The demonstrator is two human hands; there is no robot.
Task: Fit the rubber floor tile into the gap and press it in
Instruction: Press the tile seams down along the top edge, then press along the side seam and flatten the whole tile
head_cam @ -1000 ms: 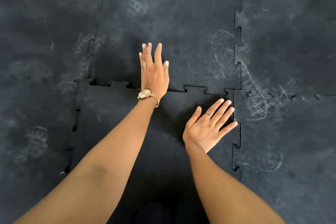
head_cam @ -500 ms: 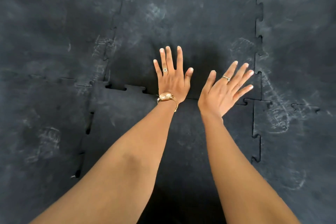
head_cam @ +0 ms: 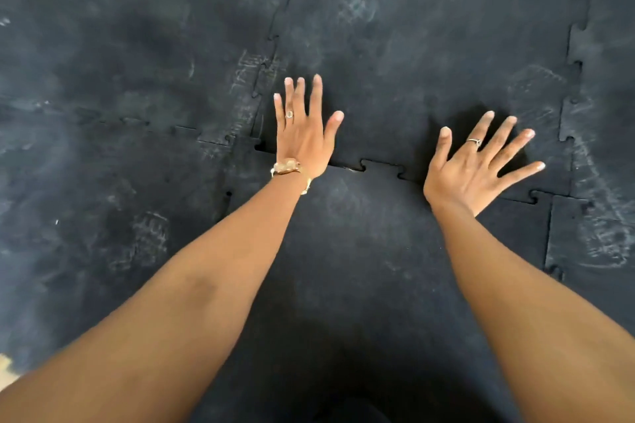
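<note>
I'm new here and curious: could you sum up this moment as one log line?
left hand: flat, across far seam | right hand: flat, fingers spread, same seam | rubber floor tile: in the gap | seam: small slit visible

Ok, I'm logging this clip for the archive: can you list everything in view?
rubber floor tile: one, black, near centre under the arms, far edge at the puzzle seam
surrounding tiles: several, black with pale scuffs, interlocked all around it
seam gap: one, narrow, between the hands
pale patch: one, tan, bottom-left corner, unclear what it is
rings: two, metal, one per hand
wristwatch: one, gold, left wrist
left hand: flat, fingers extended across the seam
right hand: open, fingers spread, over the seam
</note>
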